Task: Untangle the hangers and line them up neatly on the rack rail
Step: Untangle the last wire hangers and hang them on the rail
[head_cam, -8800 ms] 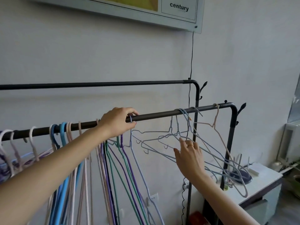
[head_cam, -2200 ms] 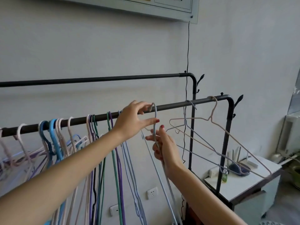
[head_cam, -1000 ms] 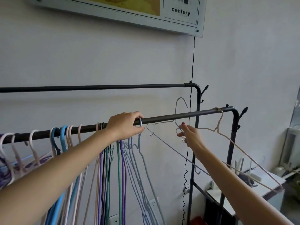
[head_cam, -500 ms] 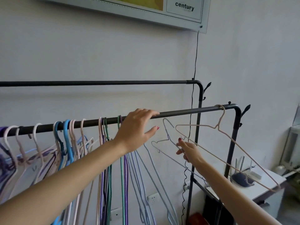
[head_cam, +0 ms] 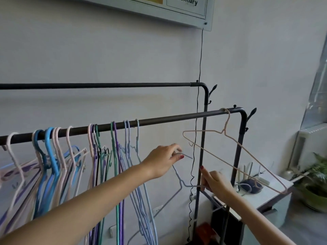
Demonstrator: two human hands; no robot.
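Note:
A dark rack rail (head_cam: 177, 118) runs across the view with several coloured hangers (head_cam: 113, 156) hung in a row along its left half. A pale blue wire hanger (head_cam: 178, 175) is off the rail, below it. My left hand (head_cam: 164, 160) pinches its hook, and my right hand (head_cam: 215, 182) grips its shoulder wire. One pink wire hanger (head_cam: 228, 152) hangs alone near the rail's right end, swung out to the right.
A second, higher rail (head_cam: 106, 85) runs behind. A black cord (head_cam: 199, 96) hangs down the wall from a framed board (head_cam: 177, 9). At the right stand a white cabinet (head_cam: 265, 193) with small items and a potted plant (head_cam: 315, 184).
My left hand has left the rail and dropped to take the blue hanger's hook. My right hand has lowered the hanger well below the rail. The camera has tilted down.

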